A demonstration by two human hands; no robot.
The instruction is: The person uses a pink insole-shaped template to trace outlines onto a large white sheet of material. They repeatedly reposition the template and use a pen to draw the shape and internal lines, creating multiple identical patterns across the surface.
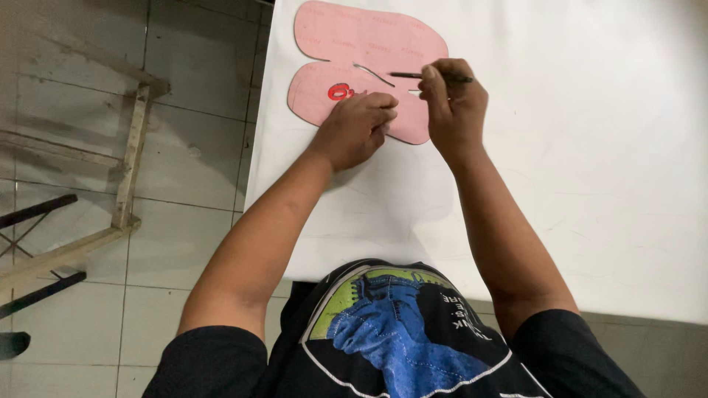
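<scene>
A pink flat template (354, 44) with rounded lobes and a red mark on it lies on a large white sheet (590, 147) at the top of the head view. My left hand (359, 125) is curled and presses down on the template's lower lobe. My right hand (451, 99) grips a thin dark pen (417, 75), its tip touching the template near a curved slit at the middle.
The white sheet covers a table that runs to the right. A wooden frame (129, 155) and dark metal bars (37, 210) stand on the tiled floor (192, 147) at the left. My dark printed shirt (398, 332) fills the bottom.
</scene>
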